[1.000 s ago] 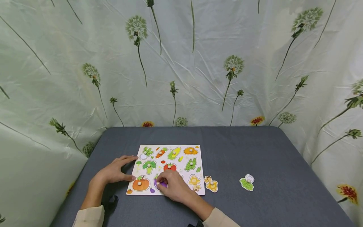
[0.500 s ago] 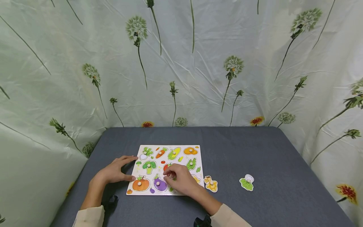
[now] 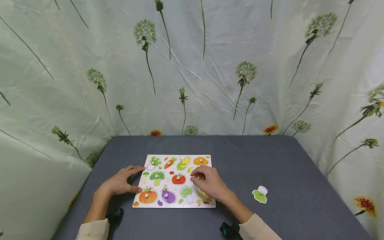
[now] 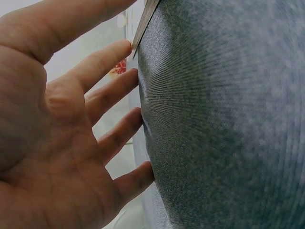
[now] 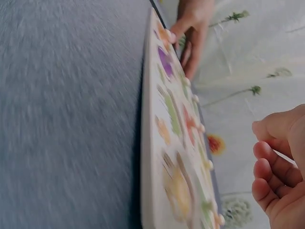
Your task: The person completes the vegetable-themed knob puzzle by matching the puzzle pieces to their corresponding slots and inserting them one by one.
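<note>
A white wooden vegetable peg puzzle board (image 3: pixel 177 205) lies flat on the table. Knobbed pieces sit in most slots, including the eggplant (image 3: pixel 169 197), pumpkin (image 3: pixel 147 196) and tomato (image 3: pixel 179 179). The bok choy slot (image 3: pixel 188 194) and the mushroom slot (image 5: pixel 178 191) show no knob. My left hand (image 3: pixel 122 180) rests at the board's left edge, fingers spread, thumb against the rim. Over the board's right side hovers my right hand (image 3: pixel 207 181), fingers loosely bent; the right wrist view shows nothing between them. The loose mushroom piece is out of sight; my right forearm covers where it lay.
A green-and-white cabbage-like puzzle piece (image 3: pixel 260 194) with a knob lies apart on the dark grey tablecloth (image 3: pixel 255 160), right of the board. A dandelion-print curtain (image 3: pixel 192 76) surrounds the table's back and sides.
My right hand has moved from the eggplant, over the board's lower middle, to its right side. The bok choy slot has come into view, and the mushroom piece has gone from sight. My left hand stays put.
</note>
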`<action>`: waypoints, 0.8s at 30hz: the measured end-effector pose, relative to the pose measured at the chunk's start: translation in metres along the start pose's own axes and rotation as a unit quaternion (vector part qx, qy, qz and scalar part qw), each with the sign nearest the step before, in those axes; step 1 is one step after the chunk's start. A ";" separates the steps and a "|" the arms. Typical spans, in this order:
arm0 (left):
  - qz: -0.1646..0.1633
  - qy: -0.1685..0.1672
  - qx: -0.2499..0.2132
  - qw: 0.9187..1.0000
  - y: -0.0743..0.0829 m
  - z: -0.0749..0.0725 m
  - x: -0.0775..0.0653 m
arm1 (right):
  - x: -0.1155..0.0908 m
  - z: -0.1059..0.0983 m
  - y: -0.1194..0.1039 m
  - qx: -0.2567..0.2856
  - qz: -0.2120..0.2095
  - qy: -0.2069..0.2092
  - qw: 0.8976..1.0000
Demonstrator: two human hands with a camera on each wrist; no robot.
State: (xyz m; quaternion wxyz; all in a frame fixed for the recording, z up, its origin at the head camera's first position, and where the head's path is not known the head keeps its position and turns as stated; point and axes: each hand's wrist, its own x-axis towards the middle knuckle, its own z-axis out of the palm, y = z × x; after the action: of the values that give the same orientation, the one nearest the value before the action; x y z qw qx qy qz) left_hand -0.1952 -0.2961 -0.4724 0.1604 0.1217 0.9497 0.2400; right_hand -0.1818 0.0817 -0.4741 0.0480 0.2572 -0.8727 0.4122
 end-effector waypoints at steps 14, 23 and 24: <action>-0.001 -0.005 0.001 1.000 0.002 -0.001 -0.003 | -0.030 -0.060 0.027 -0.047 -0.023 0.026 0.998; -0.002 -0.002 0.001 1.000 0.003 0.000 -0.002 | -0.051 -0.085 0.047 -0.080 -0.013 0.045 0.996; 0.001 -0.002 0.003 1.000 0.003 0.000 -0.002 | -0.054 -0.088 0.050 -0.084 -0.010 0.046 0.995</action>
State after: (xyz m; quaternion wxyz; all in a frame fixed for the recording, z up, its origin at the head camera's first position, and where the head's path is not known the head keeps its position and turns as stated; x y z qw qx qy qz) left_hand -0.1930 -0.2944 -0.4708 0.1620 0.1233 0.9500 0.2367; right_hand -0.1713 0.1955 -0.4668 0.1140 0.2414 -0.8986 0.3481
